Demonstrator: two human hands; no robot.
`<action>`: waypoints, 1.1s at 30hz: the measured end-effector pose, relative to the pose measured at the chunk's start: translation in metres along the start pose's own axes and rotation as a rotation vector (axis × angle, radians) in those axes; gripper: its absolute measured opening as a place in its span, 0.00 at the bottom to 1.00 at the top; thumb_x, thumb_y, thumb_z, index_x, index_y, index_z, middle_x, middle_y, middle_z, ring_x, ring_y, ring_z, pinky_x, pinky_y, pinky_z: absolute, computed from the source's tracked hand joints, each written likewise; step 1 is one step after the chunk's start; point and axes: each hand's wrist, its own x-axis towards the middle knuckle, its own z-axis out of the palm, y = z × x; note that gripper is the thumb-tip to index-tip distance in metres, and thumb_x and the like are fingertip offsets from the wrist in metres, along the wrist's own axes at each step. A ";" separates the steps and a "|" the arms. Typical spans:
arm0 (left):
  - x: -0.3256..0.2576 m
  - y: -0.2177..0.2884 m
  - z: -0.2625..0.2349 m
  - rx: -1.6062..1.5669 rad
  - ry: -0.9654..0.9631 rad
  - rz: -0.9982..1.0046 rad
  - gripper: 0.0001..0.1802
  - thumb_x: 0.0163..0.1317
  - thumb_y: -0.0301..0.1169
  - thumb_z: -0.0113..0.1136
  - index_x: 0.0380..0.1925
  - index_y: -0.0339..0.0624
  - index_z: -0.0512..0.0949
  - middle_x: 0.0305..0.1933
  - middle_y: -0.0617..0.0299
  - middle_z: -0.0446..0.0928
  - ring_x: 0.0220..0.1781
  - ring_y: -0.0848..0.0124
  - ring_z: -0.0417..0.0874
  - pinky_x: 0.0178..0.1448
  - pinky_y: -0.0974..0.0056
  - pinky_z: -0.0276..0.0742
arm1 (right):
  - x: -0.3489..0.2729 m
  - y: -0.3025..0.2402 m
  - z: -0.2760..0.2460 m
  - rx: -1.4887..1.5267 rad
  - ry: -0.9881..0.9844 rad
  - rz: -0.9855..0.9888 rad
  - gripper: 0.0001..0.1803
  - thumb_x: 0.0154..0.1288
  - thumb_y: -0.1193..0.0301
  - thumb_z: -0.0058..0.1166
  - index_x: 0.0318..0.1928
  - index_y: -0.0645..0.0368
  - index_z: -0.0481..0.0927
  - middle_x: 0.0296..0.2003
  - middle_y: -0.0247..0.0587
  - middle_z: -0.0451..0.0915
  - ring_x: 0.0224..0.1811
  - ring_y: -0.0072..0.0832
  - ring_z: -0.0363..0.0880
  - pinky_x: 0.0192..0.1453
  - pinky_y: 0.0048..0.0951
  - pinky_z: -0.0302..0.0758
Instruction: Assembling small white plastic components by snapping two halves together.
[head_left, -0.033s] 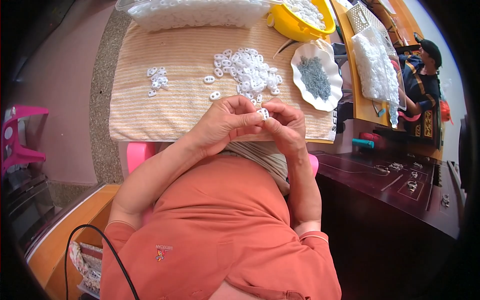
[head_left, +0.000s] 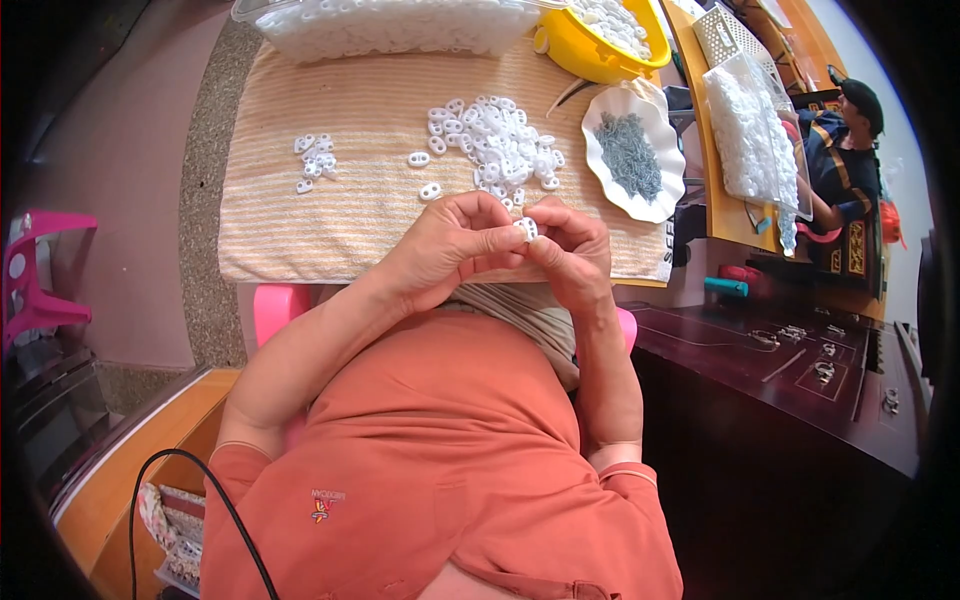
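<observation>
Over the table's near edge, both my hands pinch one small white oval plastic piece with two holes (head_left: 527,229). My left hand (head_left: 447,248) grips it from the left with thumb and fingers, while my right hand (head_left: 574,250) closes on its right side. Just beyond my fingers lies a loose heap of similar white two-hole pieces (head_left: 500,140), with two single ones (head_left: 430,190) apart at its left. A smaller cluster of white pieces (head_left: 318,160) sits farther left. To the right, a white scalloped plate (head_left: 668,190) holds many thin grey pieces (head_left: 628,155), possibly springs.
A striped towel (head_left: 300,235) covers the table. At the back stand a clear tub of white parts (head_left: 390,30) and a yellow basin (head_left: 600,60), with dark-tipped tweezers (head_left: 568,95) nearby. Another person (head_left: 845,150) sits at the right beside a bin of white parts (head_left: 750,140).
</observation>
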 end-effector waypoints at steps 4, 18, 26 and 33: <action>0.001 -0.004 -0.002 -0.012 -0.043 0.005 0.05 0.61 0.27 0.65 0.34 0.41 0.77 0.36 0.64 0.80 0.37 0.76 0.82 0.44 0.72 0.81 | 0.000 0.001 -0.002 0.009 -0.025 -0.022 0.15 0.59 0.84 0.60 0.48 0.68 0.80 0.41 0.42 0.78 0.42 0.25 0.79 0.48 0.23 0.75; 0.001 -0.008 0.001 -0.034 -0.048 0.028 0.05 0.61 0.27 0.66 0.33 0.41 0.78 0.34 0.65 0.80 0.35 0.77 0.81 0.42 0.72 0.82 | 0.002 -0.007 0.002 -0.072 -0.068 -0.024 0.14 0.59 0.82 0.61 0.47 0.68 0.80 0.40 0.40 0.78 0.41 0.23 0.77 0.46 0.22 0.75; -0.002 -0.006 0.001 0.024 0.005 0.001 0.06 0.59 0.28 0.67 0.33 0.41 0.79 0.34 0.65 0.80 0.35 0.77 0.81 0.42 0.70 0.81 | 0.003 -0.016 0.003 -0.005 -0.056 0.184 0.12 0.60 0.79 0.62 0.44 0.66 0.77 0.39 0.35 0.76 0.41 0.19 0.75 0.46 0.21 0.72; -0.005 0.003 0.007 0.004 0.024 -0.031 0.08 0.62 0.32 0.65 0.35 0.41 0.78 0.36 0.63 0.81 0.36 0.77 0.82 0.44 0.69 0.83 | 0.010 -0.031 0.009 -0.165 -0.046 0.105 0.09 0.58 0.78 0.64 0.38 0.64 0.78 0.40 0.38 0.74 0.43 0.23 0.73 0.48 0.25 0.72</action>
